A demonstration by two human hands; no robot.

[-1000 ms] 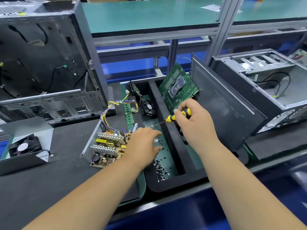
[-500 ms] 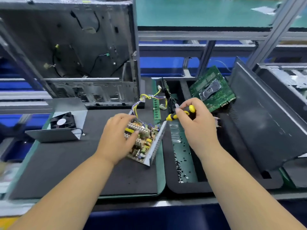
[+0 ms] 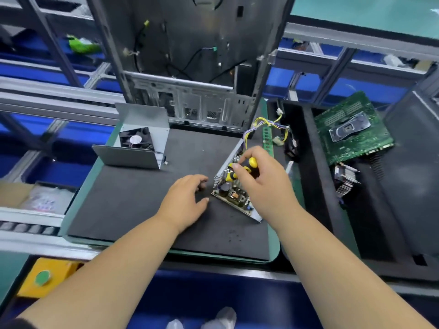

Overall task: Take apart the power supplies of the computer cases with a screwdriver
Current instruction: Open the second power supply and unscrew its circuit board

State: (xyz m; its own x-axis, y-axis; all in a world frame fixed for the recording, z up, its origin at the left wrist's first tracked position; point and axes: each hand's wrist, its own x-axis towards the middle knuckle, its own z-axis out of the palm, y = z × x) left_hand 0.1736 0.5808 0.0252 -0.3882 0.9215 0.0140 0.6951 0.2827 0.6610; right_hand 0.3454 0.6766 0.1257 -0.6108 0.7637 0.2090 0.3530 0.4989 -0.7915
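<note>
**Power supply tipped up for the screwdriver**

Power supply (image 3: 234, 193) sits opened on the dark foam mat (image 3: 133, 205), its lower edge on the mat and its perforated metal wall raised on the far side, so the circuit board faces up toward the person. That tilt looks deliberate — it brings the board's screws within reach from above. The right hand (image 3: 261, 184) is over the board, fingers curled round the yellow-and-black screwdriver (image 3: 240, 170), gripping the handle near its top; the shaft and tip are hidden among the components, so I cannot tell whether it is seated in a screw. The left hand (image 3: 187, 198) rests on the mat just beside the unit's near corner, fingers loosely curled and holding nothing — probably placed to steady the housing. A bundle of yellow wires (image 3: 268, 125) trails from the unit's far end toward the black tray (image 3: 318, 186) on the right. The removed cover with its fan (image 3: 136, 140) stands well apart on the mat, before the empty computer case (image 3: 190, 67).
</note>
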